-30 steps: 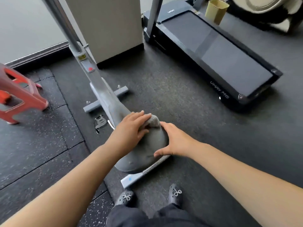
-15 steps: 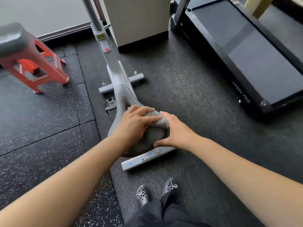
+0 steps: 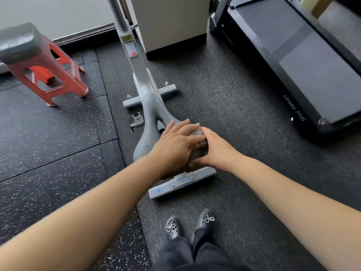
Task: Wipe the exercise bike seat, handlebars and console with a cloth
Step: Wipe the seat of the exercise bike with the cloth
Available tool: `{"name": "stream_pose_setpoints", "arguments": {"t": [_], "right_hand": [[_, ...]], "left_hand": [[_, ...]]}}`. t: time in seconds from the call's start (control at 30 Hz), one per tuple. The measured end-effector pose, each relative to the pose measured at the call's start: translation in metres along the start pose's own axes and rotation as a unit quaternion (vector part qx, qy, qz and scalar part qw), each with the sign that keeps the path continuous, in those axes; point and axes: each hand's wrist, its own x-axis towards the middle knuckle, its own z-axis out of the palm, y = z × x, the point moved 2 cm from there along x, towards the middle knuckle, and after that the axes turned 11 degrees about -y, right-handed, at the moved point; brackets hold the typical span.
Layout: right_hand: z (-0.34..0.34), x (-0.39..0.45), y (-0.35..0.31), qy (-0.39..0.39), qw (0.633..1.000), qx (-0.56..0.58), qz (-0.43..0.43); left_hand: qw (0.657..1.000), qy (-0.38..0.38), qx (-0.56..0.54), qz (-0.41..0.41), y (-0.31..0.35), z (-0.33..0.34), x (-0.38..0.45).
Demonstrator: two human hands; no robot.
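Note:
The grey bike seat point(image 3: 150, 122) is seen from above, its narrow nose pointing away from me. A grey cloth point(image 3: 197, 133) lies bunched on the wide rear part of the seat. My left hand point(image 3: 175, 143) lies over the cloth with fingers spread and presses it onto the seat. Touching the cloth's right side, my right hand point(image 3: 216, 149) grips the seat's rear right edge, thumb underneath. The grey bike frame point(image 3: 134, 61) rises beyond the seat. Handlebars and console are out of view.
The bike's rear floor bar point(image 3: 181, 182) lies just in front of my shoes point(image 3: 172, 227). A red stool point(image 3: 48, 65) stands at the left, a black treadmill point(image 3: 304, 61) at the right, a beige cabinet point(image 3: 172, 22) behind the bike. Dark rubber flooring surrounds the bike.
My left hand has slid with the cloth toward the seat's rear right, leaving more of the seat's front bare. My right hand stays at the seat's right edge, now closer to the left.

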Motion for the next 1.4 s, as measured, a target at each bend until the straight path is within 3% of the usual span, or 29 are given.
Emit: {"name": "stream_pose_setpoints", "arguments": {"t": [0.1, 0.17, 0.27, 0.33, 0.37, 0.5, 0.6, 0.7, 0.77, 0.87, 0.9, 0.97, 1.03, 1.1, 1.17, 1.27, 1.33, 1.4], "right_hand": [[-0.003, -0.001, -0.001, -0.001, 1.0, 0.018, -0.009], [-0.006, -0.004, -0.003, -0.018, 0.999, 0.025, -0.013], [-0.011, -0.004, -0.005, -0.029, 0.999, 0.038, -0.009], [-0.01, -0.001, -0.009, 0.0, 0.998, 0.066, -0.003], [-0.009, 0.003, -0.012, 0.019, 0.997, 0.071, -0.001], [0.004, 0.028, -0.027, 0.059, 0.997, 0.038, 0.016], [0.015, 0.04, -0.03, 0.092, 0.995, 0.004, 0.03], [0.019, 0.041, -0.029, 0.133, 0.99, -0.011, 0.035], [0.018, 0.044, -0.03, 0.131, 0.99, -0.012, 0.046], [0.015, 0.049, -0.036, 0.127, 0.988, -0.004, 0.082], [0.015, 0.05, -0.038, 0.132, 0.987, -0.003, 0.093], [0.016, 0.048, -0.04, 0.149, 0.984, -0.009, 0.098], [0.018, 0.046, -0.04, 0.165, 0.982, -0.009, 0.095], [0.019, 0.044, -0.039, 0.174, 0.98, -0.006, 0.093], [0.02, 0.043, -0.039, 0.181, 0.979, -0.003, 0.092], [0.021, 0.041, -0.04, 0.197, 0.977, 0.005, 0.087], [0.021, 0.041, -0.039, 0.204, 0.975, 0.01, 0.087], [0.021, 0.043, -0.038, 0.207, 0.974, 0.008, 0.087]], "left_hand": [[1.0, -0.008, -0.003, -0.013, -0.017, -0.014, 0.027], [0.998, 0.031, -0.048, -0.033, -0.031, -0.024, 0.028], [0.96, 0.192, -0.172, -0.105, -0.044, -0.044, -0.001], [0.936, 0.266, -0.18, -0.145, -0.034, -0.039, -0.036], [0.94, 0.259, -0.157, -0.158, -0.026, -0.027, -0.052], [0.971, 0.118, -0.061, -0.201, -0.01, 0.026, -0.077], [0.954, 0.142, -0.123, -0.233, -0.039, 0.022, -0.059], [0.902, 0.156, -0.28, -0.288, -0.084, 0.003, -0.05], [0.879, 0.178, -0.315, -0.312, -0.095, -0.01, -0.062], [0.901, 0.233, -0.294, -0.217, -0.054, -0.017, -0.081], [0.924, 0.217, -0.254, -0.189, -0.036, -0.009, -0.083], [0.949, 0.149, -0.168, -0.222, -0.012, 0.018, -0.082], [0.941, 0.126, -0.123, -0.289, -0.018, 0.03, -0.074], [0.936, 0.121, -0.138, -0.3, -0.034, 0.026, -0.061], [0.929, 0.118, -0.216, -0.277, -0.057, 0.016, -0.042], [0.889, 0.105, -0.373, -0.244, -0.098, -0.006, -0.018], [0.865, 0.162, -0.406, -0.247, -0.111, -0.018, -0.019], [0.865, 0.215, -0.393, -0.225, -0.096, -0.021, -0.027]]}}
